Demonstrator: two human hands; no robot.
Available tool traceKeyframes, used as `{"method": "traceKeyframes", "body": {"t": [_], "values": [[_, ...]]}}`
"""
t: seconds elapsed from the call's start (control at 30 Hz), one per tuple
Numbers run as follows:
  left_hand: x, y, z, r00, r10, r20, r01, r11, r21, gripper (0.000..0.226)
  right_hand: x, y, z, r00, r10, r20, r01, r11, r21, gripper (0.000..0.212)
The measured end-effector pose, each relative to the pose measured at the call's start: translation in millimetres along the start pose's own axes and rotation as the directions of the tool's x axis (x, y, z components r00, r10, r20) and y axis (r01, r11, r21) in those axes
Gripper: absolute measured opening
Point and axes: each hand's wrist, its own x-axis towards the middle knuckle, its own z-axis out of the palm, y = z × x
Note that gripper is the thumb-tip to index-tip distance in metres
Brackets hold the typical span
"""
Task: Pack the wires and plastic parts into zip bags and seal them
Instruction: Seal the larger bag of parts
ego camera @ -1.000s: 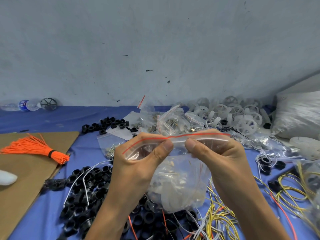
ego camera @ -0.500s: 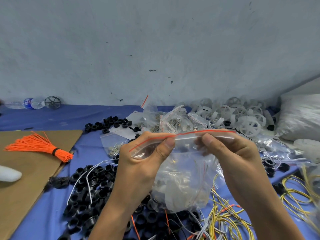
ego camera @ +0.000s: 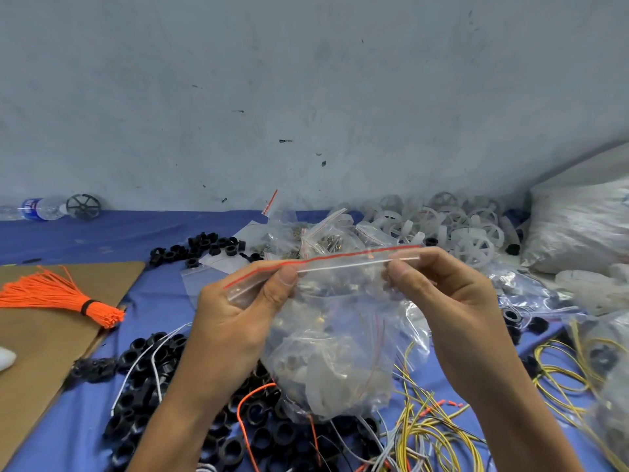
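A person holds a clear zip bag up over a work surface covered in blue cloth. The left hand pinches the bag's red-striped top edge between thumb and curled fingers, and the right hand pinches the same edge further along. The strip stretches between them, and the bag, holding pale plastic parts and thin wires, hangs below. Under the bag, black plastic rings are heaped on the cloth, with a tangle of yellow wires beside them to the right. A brown cardboard sheet lies on the left and carries a banded bundle of orange cable ties. Further back sits a pile of small filled zip bags, with white spoked wheels piled to its right and a white sack in the corner. A water bottle lies on its side at the far left, just beside a black spoked wheel. Behind everything rises a scuffed pale grey wall with dark specks.
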Motion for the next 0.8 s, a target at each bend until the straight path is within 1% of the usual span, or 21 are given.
{"method": "traceKeyframes", "body": {"t": [0.07, 0.17, 0.3, 0.4, 0.47, 0.57, 0.7, 0.8], "values": [[0.1, 0.3, -2.0, 1.000, -0.015, -0.020, 0.015, 1.000, -0.013, 0.017, 0.2, -1.5, -1.3, 1.000, -0.010, -0.018, 0.011, 1.000, 0.009, 0.014], [-0.3, 0.3, -2.0, 0.999, -0.030, -0.009, 0.030, 0.999, -0.030, 0.025, -0.5, -1.5, -2.1, 0.999, -0.041, -0.014, 0.041, 0.999, 0.023, 0.006], [-0.5, -0.6, 1.6, 0.998, -0.023, -0.056, 0.021, 0.999, -0.038, 0.016, -0.7, 0.0, -3.3, 0.999, -0.049, 0.012, 0.049, 0.999, 0.010, 0.009], [-1.5, -1.2, 0.1, 0.997, -0.015, -0.082, 0.012, 0.999, -0.043, 0.017, -1.0, 0.2, -3.0, 0.998, -0.046, 0.031, 0.047, 0.999, -0.025, 0.010], [-1.5, -1.9, -0.9, 0.998, -0.015, -0.057, 0.012, 0.999, -0.049, 0.020, -0.6, 1.2, -3.4, 0.999, -0.034, 0.020, 0.035, 0.998, -0.047, 0.014], [0.3, -5.5, -3.3, 0.998, -0.004, -0.055, 0.004, 1.000, -0.010, 0.025, 0.7, 2.2, -3.1, 1.000, -0.011, 0.018, 0.012, 1.000, -0.024, 0.020], [1.2, -10.6, -5.0, 0.998, -0.017, -0.056, 0.018, 1.000, 0.016, 0.034, -1.9, 1.5, 3.6, 0.997, 0.001, 0.074, 0.000, 1.000, -0.004, 0.015], [2.7, -11.6, -6.0, 0.997, -0.026, -0.070, 0.027, 1.000, 0.004, 0.039, -4.9, -3.1, 9.5, 0.995, -0.028, 0.091, 0.027, 1.000, 0.005, 0.020]]}}
